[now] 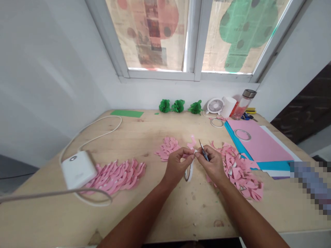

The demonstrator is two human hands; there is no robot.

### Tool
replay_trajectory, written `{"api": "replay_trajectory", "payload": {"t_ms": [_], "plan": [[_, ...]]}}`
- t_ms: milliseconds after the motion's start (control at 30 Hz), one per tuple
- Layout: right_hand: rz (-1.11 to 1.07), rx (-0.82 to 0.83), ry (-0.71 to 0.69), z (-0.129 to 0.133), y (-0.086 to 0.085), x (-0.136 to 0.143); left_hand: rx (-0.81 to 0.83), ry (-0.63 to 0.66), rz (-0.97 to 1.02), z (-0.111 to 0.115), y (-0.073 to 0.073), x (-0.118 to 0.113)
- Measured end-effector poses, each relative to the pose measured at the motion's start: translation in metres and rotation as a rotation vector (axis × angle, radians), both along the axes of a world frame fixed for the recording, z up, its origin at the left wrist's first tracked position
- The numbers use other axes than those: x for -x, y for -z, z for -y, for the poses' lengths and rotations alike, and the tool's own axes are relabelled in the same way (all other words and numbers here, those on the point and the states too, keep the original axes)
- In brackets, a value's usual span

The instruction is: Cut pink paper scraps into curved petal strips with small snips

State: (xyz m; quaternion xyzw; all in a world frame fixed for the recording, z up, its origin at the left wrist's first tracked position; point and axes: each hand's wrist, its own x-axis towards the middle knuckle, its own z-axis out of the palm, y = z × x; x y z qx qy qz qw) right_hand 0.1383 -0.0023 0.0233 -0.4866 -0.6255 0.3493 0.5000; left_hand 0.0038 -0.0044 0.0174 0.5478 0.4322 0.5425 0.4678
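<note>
L hand [176, 167]: ctr of frame, thumb + finger pinched on white bit [196, 151].
R hand [214, 165]: just right of L, closed on scissors [205, 154], tips at same bit.
Scissors: blades angled up-left, past R fingertips.
Tape roll [191, 174]: just below fingertips, nearer L; ring seen near edge-on, long axis approx vert. in pic; hanging or on table [155, 210], can't tell.
Pink strip [192, 140]: just above fingertips.
Bottle [241, 107]: upper R, lid on, pinkish stuff low, in or behind unclear.

Matt pink paper scraps [245, 172]; smooth pale wood tabletop [144, 220]; glossy bottle [241, 107].
</note>
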Motion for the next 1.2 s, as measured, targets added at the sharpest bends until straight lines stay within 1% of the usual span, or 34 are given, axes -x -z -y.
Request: {"api": "replay_trajectory", "payload": {"t_ms": [233,333,500,633,733,867,1200], "plan": [[0.025,-0.023,-0.008,0.002,-0.002,0.000,0.002,-0.021,0.024,0.000,-0.001,0.002],[0.035,-0.013,-0.037,0.003,0.000,0.001,0.018,-0.015,0.054,0.000,-0.004,0.002],[0.030,0.017,-0.023,0.000,0.002,-0.001,0.091,-0.032,0.108,0.001,-0.011,0.004],[0.032,0.042,-0.097,-0.001,-0.002,-0.004,0.118,-0.026,0.147,0.000,-0.014,0.007],[0.065,0.048,-0.162,-0.001,-0.004,-0.007,0.124,0.003,0.159,-0.002,-0.014,0.010],[0.101,0.022,-0.205,-0.001,-0.004,-0.007,0.118,0.016,0.165,-0.004,-0.013,0.014],[0.239,-0.026,-0.198,0.000,-0.006,-0.006,0.105,0.005,0.173,-0.005,-0.012,0.017]]}}
